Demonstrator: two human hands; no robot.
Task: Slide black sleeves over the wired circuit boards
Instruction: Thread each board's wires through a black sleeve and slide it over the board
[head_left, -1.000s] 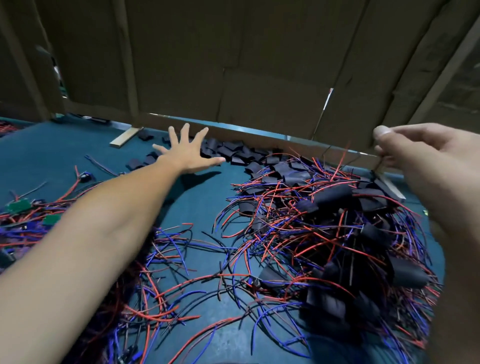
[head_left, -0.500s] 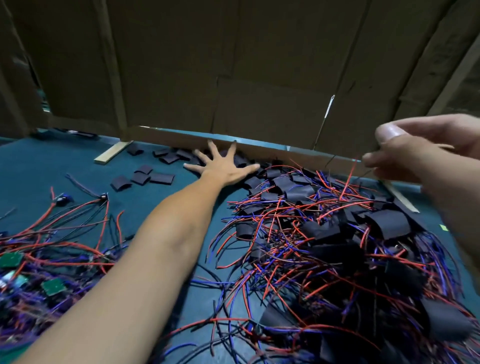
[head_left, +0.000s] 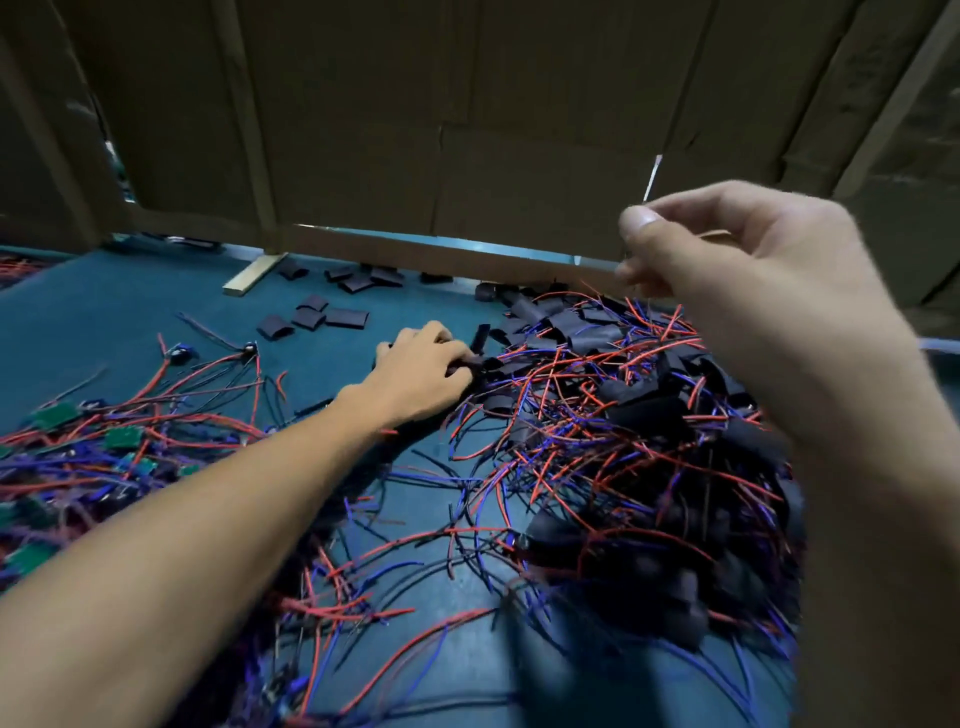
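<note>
Reaching toward the table's (head_left: 119, 322) far edge, the left hand (head_left: 421, 371) curls its fingers on a black sleeve (head_left: 475, 364) beside the sleeved-board pile (head_left: 649, 441). The right hand (head_left: 737, 270), raised, pinches thin wires (head_left: 709, 467); bare circuit boards (head_left: 122, 439) lie at the left edge.

No text, label, brand, number or sign can be read anywhere. The small green circuit boards (head_left: 123, 437) at the left of the frame are too small and blurred to show markings, and the brown cardboard wall (head_left: 467, 104) across the top carries no legible print.
</note>
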